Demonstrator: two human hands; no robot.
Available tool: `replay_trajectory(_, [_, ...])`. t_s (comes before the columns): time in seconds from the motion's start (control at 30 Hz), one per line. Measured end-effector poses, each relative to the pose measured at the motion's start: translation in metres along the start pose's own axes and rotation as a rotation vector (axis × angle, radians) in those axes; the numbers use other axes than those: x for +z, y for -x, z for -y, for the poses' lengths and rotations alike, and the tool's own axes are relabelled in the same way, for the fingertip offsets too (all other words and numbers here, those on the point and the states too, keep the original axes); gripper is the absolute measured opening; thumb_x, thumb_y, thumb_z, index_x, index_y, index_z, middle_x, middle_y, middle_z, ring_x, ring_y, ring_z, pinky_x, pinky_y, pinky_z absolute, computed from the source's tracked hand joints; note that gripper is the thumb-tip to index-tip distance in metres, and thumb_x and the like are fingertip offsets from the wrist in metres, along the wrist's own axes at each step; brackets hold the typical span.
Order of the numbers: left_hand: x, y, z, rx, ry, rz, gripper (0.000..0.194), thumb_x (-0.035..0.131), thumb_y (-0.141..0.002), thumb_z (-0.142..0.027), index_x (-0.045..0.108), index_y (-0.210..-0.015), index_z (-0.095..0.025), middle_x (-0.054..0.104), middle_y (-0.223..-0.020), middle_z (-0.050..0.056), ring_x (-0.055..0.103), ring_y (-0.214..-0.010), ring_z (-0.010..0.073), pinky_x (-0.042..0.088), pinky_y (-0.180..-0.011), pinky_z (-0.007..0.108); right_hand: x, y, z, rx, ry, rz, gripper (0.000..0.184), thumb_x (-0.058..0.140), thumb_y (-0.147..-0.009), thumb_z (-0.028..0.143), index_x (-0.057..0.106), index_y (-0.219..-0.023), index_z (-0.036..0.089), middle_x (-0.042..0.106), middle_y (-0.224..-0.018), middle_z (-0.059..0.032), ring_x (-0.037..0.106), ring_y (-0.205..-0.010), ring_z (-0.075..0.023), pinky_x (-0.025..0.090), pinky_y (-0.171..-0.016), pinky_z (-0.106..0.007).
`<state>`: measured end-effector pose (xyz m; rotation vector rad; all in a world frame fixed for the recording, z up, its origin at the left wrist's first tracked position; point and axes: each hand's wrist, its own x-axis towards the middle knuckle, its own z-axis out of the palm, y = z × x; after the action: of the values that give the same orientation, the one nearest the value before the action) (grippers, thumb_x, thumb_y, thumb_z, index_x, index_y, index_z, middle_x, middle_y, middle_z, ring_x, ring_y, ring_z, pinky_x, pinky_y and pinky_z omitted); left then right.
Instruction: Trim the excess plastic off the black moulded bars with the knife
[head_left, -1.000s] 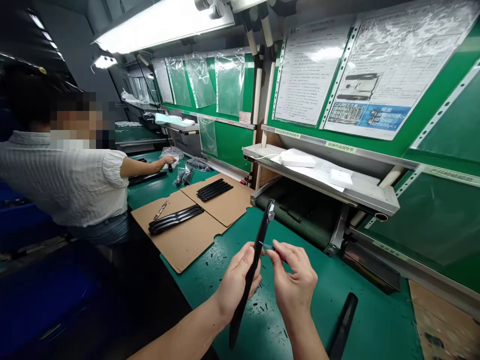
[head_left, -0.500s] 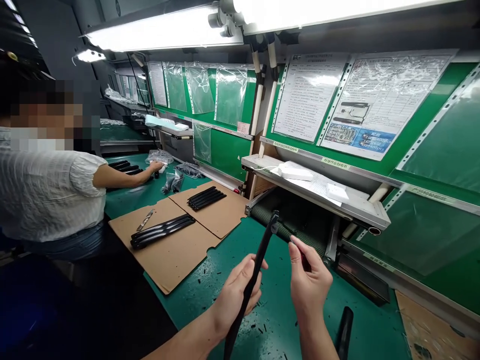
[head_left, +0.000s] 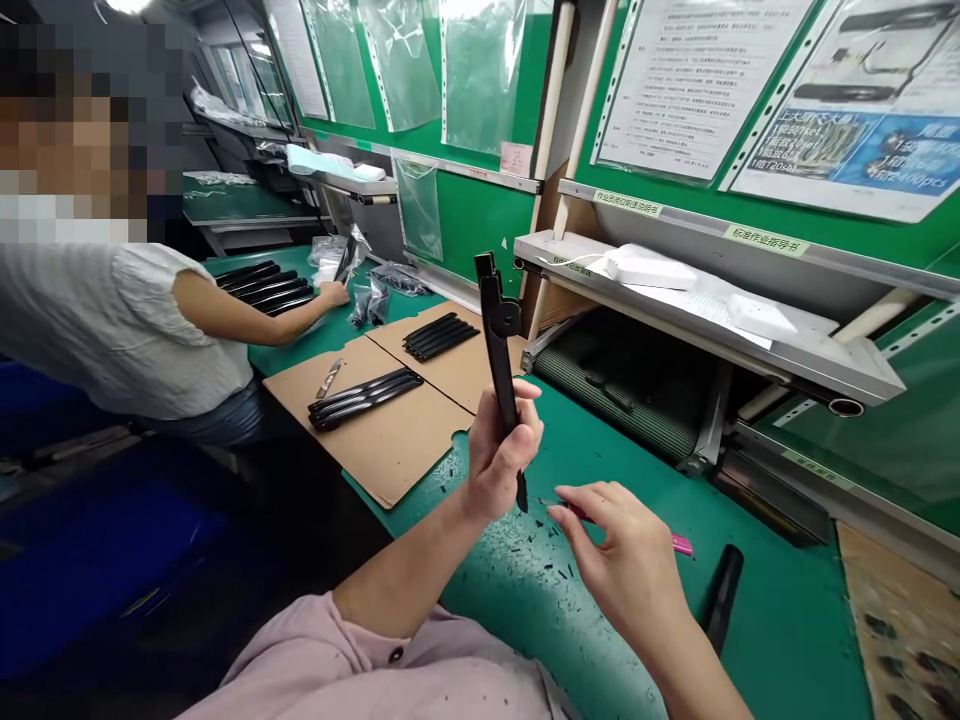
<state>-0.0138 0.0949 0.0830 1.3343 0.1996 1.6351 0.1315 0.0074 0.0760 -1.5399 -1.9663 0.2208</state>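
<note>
Black plastic strip (head_left: 495,340): standing nearly upright above the bench, notched end on top!
Left hand (head_left: 501,455): wrapped round the strip's lower part, tip poking out beneath.
Right hand (head_left: 622,550): near it, pinching a pink-handled tool (head_left: 681,544), working end too small to make out.
Grip and edge: best, I'd judge, to brace the strip firmly and work in light strokes away from the left fingers.
Green tabletop (head_left: 480,590): black scraps (head_left: 551,568) scattered below.
Cardboard sheet (head_left: 397,455): carrying more strips (head_left: 365,400), beyond the left arm.
</note>
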Motion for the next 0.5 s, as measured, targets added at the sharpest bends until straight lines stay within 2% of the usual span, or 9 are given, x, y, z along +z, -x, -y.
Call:
replay_trajectory(0.17, [0.0, 0.001, 0.004, 0.054, -0.054, 0.067, 0.028, 0.052, -0.092, -0.039, 0.051, -0.115, -0.022, 0.037, -0.065, -0.006, 0.029, -0.045, 0.0053, 0.025, -0.044, 0.022, 0.002, -0.009, -0.001, -0.035, 0.106, 0.011, 0.013, 0.059, -0.093, 0.031, 0.069, -0.097, 0.024, 0.068, -0.083, 0.0001, 0.056, -0.075, -0.0173, 0.036, -0.062, -0.03])
replay_trajectory(0.33, [0.003, 0.001, 0.008, -0.072, -0.081, 0.048, 0.029, 0.054, -0.09, -0.043, 0.052, -0.112, -0.025, 0.036, -0.062, -0.006, 0.028, -0.045, 0.0061, 0.029, -0.047, 0.023, 0.002, -0.013, -0.004, -0.062, 0.244, -0.022, 0.01, 0.062, -0.09, 0.031, 0.069, -0.089, 0.023, 0.067, -0.081, -0.0009, 0.054, -0.075, -0.0184, 0.033, -0.061, -0.032])
replay_trajectory(0.5, [0.005, 0.0, 0.013, -0.113, 0.019, 0.077, 0.027, 0.056, -0.09, -0.04, 0.054, -0.111, -0.023, 0.035, -0.062, -0.006, 0.028, -0.045, 0.0049, 0.028, -0.048, 0.022, 0.005, -0.016, -0.009, -0.072, 0.293, -0.041, 0.013, 0.061, -0.091, 0.032, 0.069, -0.089, 0.022, 0.067, -0.079, -0.0023, 0.053, -0.073, -0.0187, 0.034, -0.062, -0.033])
